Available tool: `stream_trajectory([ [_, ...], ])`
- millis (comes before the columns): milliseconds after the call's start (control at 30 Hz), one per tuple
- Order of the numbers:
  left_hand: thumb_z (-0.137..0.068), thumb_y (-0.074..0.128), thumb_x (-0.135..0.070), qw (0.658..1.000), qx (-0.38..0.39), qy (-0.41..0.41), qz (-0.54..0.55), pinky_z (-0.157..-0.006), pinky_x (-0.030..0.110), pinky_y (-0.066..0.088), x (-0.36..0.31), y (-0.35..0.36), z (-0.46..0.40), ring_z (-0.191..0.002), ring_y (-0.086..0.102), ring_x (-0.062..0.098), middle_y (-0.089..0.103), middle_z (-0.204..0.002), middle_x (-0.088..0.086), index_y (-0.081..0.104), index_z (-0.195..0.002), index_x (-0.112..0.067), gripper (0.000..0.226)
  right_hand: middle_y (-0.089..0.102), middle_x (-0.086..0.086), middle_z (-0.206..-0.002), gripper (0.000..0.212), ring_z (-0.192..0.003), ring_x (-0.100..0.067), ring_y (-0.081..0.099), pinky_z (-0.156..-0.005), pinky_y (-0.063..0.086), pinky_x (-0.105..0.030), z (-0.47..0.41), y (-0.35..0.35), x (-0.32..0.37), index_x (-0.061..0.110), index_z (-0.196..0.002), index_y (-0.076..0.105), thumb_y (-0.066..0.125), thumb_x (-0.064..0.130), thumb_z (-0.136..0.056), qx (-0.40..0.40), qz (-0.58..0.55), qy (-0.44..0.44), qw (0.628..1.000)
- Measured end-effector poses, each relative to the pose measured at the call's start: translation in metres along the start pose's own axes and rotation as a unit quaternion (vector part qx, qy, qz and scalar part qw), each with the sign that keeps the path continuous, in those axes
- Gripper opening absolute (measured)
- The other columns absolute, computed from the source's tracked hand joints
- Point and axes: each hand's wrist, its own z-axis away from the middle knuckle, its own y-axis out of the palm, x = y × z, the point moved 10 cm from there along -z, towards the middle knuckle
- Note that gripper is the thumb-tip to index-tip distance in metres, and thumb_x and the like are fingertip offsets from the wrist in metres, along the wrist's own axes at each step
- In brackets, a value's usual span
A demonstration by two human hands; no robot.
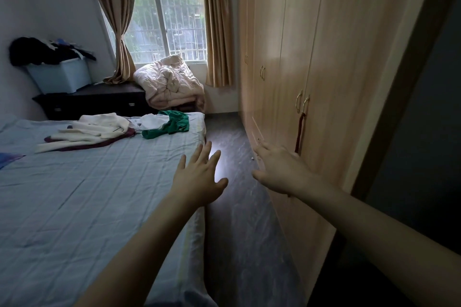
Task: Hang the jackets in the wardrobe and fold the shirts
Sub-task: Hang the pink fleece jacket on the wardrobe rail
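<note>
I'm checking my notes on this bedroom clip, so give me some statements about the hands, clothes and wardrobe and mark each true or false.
1. Both the left hand and the right hand hold nothing. True.
2. The wardrobe doors stand open. False: the doors in view are closed.
3. A green garment lies on the bed. True.
4. The cream jacket hangs on a hanger. False: it lies on the bed.
5. A crumpled quilt sits below the window. True.

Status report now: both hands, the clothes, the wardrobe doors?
Left hand open, right hand open, both empty. Cream jacket and green shirt unsorted on bed. Wardrobe doors closed.
</note>
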Motion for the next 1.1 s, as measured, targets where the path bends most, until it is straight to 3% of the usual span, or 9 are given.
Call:
stream_trajectory([
  [167, -0.095, 0.034, -0.058, 1.0, 0.003, -0.003, 0.006, -0.119, 0.046, -0.001, 0.036, 0.006, -0.032, -0.148, -0.013, 0.015, -0.016, -0.161, -0.002, 0.001, -0.155, -0.025, 0.075, 0.021, 0.001, -0.158, 0.069, -0.141, -0.024, 0.027, -0.11, 0.031, -0.051, -0.045, 0.009, 0.016, 0.024, -0.15, 0.023, 0.049, 0.044, -0.09, 0.005, 0.006, 0.006, 1.0],
  [333, -0.096, 0.029, -0.059, 0.999, 0.03, -0.004, 0.011, -0.12, 0.046, -0.003, 0.055, 0.022, -0.059, -0.147, -0.016, 0.016, -0.019, -0.16, -0.001, -0.005, -0.154, -0.022, 0.077, 0.035, 0.001, -0.15, 0.063, -0.133, -0.023, 0.038, -0.104, 0.037, -0.049, -0.079, 0.024, 0.022, 0.025, -0.146, 0.031, 0.048, 0.047, -0.09, 0.016, 0.011, 0.009, 1.0],
  [467, -0.097, 0.026, -0.059, 0.999, 0.044, 0.0, -0.001, -0.12, 0.046, -0.004, 0.061, 0.029, -0.09, -0.147, -0.017, 0.017, -0.019, -0.16, 0.0, -0.008, -0.154, -0.022, 0.076, 0.034, 0.0, -0.15, 0.061, -0.133, -0.023, 0.038, -0.105, 0.037, -0.049, -0.107, 0.024, 0.013, 0.024, -0.146, 0.033, 0.046, 0.048, -0.091, 0.004, 0.007, 0.019, 1.0],
  [767, -0.097, 0.009, -0.057, 0.998, 0.055, 0.02, 0.004, -0.12, 0.048, -0.002, 0.047, 0.045, -0.177, -0.147, -0.017, 0.014, -0.016, -0.161, -0.002, -0.006, -0.154, -0.024, 0.067, 0.024, -0.001, -0.157, 0.063, -0.141, -0.023, 0.029, -0.11, 0.032, -0.051, -0.189, 0.036, -0.042, 0.026, -0.148, 0.029, 0.044, 0.052, -0.093, 0.009, 0.008, 0.03, 0.999],
  [1100, -0.098, 0.011, -0.058, 0.999, 0.047, -0.007, 0.014, -0.12, 0.046, -0.002, 0.024, 0.049, -0.304, -0.147, -0.013, 0.013, -0.014, -0.161, -0.004, -0.004, -0.154, -0.026, 0.066, 0.018, -0.001, -0.159, 0.072, -0.143, -0.023, 0.024, -0.112, 0.028, -0.051, -0.296, 0.031, -0.117, 0.027, -0.151, 0.021, 0.042, 0.059, -0.091, 0.018, -0.013, 0.012, 1.0],
])
